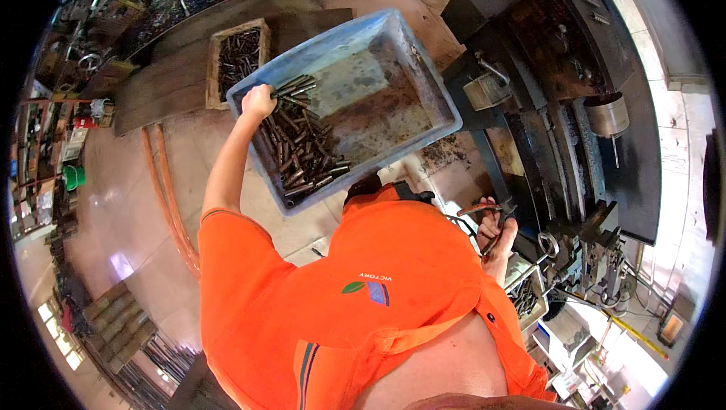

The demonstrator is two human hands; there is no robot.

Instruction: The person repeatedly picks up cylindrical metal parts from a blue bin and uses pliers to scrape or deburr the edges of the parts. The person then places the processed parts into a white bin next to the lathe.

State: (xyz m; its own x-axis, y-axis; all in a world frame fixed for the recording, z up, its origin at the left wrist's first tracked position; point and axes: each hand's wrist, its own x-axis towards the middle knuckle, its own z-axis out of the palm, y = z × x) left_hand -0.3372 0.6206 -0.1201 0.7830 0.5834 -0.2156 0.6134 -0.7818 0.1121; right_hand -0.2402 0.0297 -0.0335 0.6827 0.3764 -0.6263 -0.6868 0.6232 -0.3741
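Observation:
My left hand is closed over the left rim of a large blue plastic bin, which sits at an angle in front of me. Short dark metal rods lie heaped along the bin's left side, close by that hand. The bin's inner floor is stained brown. Low on the right, beside the machine, the fingers of my right hand are wrapped round what look like pliers, with a rusty handle and a dark head. My sleeve and body partly hide that side.
A wooden box full of small metal pieces stands beyond the bin's left corner. A dark lathe-like machine runs along the right. Orange hoses cross the floor on the left. Another container of metal parts is at lower right.

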